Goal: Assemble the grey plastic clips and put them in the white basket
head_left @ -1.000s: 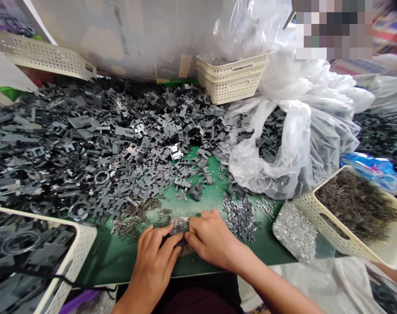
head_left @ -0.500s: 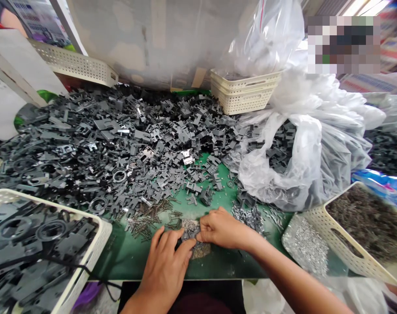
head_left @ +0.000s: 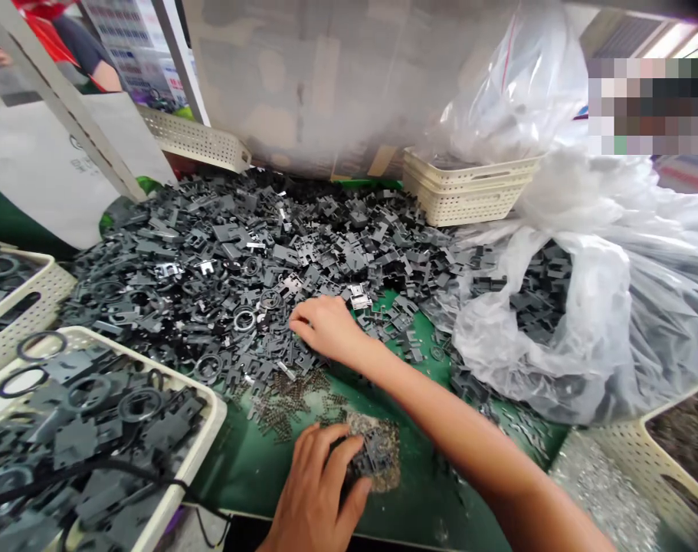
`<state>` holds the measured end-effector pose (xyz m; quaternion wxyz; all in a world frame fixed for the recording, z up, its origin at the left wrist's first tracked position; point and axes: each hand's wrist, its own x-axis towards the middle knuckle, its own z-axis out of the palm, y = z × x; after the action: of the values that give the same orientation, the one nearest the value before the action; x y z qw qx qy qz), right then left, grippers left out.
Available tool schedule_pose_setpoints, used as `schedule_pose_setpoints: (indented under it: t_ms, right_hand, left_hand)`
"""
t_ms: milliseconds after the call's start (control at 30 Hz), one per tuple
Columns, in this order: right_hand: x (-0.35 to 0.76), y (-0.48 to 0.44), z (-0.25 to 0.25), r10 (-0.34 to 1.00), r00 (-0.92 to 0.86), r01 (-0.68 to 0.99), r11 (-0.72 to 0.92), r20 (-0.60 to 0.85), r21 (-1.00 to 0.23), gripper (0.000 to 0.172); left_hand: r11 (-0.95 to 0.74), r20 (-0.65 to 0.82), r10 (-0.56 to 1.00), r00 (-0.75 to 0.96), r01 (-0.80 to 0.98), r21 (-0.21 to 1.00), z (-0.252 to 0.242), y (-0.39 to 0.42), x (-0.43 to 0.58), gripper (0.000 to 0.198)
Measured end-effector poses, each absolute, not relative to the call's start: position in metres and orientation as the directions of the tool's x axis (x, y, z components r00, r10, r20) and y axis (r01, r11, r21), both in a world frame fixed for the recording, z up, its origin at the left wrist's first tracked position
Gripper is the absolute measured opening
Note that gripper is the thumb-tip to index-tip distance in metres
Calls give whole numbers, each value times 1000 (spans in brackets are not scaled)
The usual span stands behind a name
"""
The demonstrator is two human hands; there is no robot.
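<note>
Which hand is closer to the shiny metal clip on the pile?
Right. The right hand rests on the dark parts just beside the shiny metal clip; the left hand is farther down, on a clump of small parts on the green mat.

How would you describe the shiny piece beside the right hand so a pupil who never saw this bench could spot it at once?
Find the big heap of dark grey parts on the green mat. At its front edge, just right of the right hand, lies a small piece, pale shiny silver among dark grey neighbours.
</note>
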<state>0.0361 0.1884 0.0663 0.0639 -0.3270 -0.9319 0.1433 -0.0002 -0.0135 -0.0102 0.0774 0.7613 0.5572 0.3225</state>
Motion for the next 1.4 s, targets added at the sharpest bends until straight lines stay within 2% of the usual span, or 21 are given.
schedule_pose_setpoints:
  t_ms: [167, 267, 333, 400, 467, 533, 600, 633, 700, 800, 900, 1000, 1100, 1167, 1200, 1233, 1300, 1400]
  right_hand:
    - [-25, 183, 53, 466, -879, 431, 865, 95, -258, 18]
    - [-31, 185, 48, 448, -888, 415, 879, 103, -236, 21]
    - [-19, 189, 51, 526, -841, 468, 824, 126, -319, 26]
    - [4, 193, 58, 630, -763, 508, 723, 146, -468, 29]
    - [31, 193, 68, 674, -731, 477, 613, 104, -630, 26]
    - [56, 187, 78, 647, -763, 402, 487, 11, -775, 25]
    - [77, 176, 85, 575, -815, 326, 351, -72, -878, 25]
    - [85, 170, 87, 537, -837, 299, 293, -103, -908, 25]
    - [97, 157, 88, 503, -854, 281, 228, -135, -932, 29]
    - [111, 139, 86, 588, -797, 305, 191, -140, -933, 31]
    - [125, 125, 80, 682, -719, 302, 130, -136, -944, 35]
    - [138, 114, 72, 585, -782, 277, 16, -216, -961, 41]
    - [151, 107, 64, 422, -855, 208, -254, -301, -945, 42]
    - [160, 104, 62, 423, -839, 196, -351, -342, -916, 43]
    - [165, 103, 61, 451, -818, 218, -333, -358, -917, 42]
    - [170, 102, 61, 488, -793, 257, -274, -364, -927, 38]
    - [179, 98, 62, 586, -744, 357, -55, -319, -933, 27]
    - [186, 90, 61, 651, -738, 489, 334, -179, -806, 20]
  left_hand:
    - [-325, 350, 927, 134, 753, 572, -10, -15, -2, 33]
    - [-304, 353, 933, 75, 689, 658, -11, -19, -3, 30]
    - [-258, 350, 936, -31, 617, 744, -13, -21, -3, 26]
    - [-178, 318, 928, -191, 522, 834, -13, -20, -5, 19]
    - [-107, 278, 889, -363, 426, 898, -10, -15, -9, 14]
    - [-48, 213, 829, -518, 313, 949, -3, -5, -15, 16]
    - [23, 83, 796, -599, 168, 986, 7, 8, -23, 31]
    - [67, 1, 816, -578, 97, 993, 13, 15, -26, 38]
    - [142, -135, 898, -418, -15, 990, 23, 26, -30, 43]
    - [195, -228, 951, -208, -165, 967, 32, 33, -27, 36]
    - [183, -278, 924, -261, -338, 923, 32, 27, -15, 35]
    - [145, -290, 905, -313, -414, 899, 27, 19, -3, 35]
    - [105, -205, 936, -287, -329, 938, 25, 13, 3, 31]
    - [48, -84, 961, -265, -139, 989, 24, 9, 4, 27]
    - [12, -14, 968, -250, -9, 1000, 22, 7, 5, 25]
    - [-18, 47, 973, -227, 131, 991, 20, 4, 5, 24]
    - [-51, 127, 978, -168, 397, 917, 12, -2, 5, 30]
    - [-65, 161, 983, -84, 667, 742, -3, -10, 6, 37]
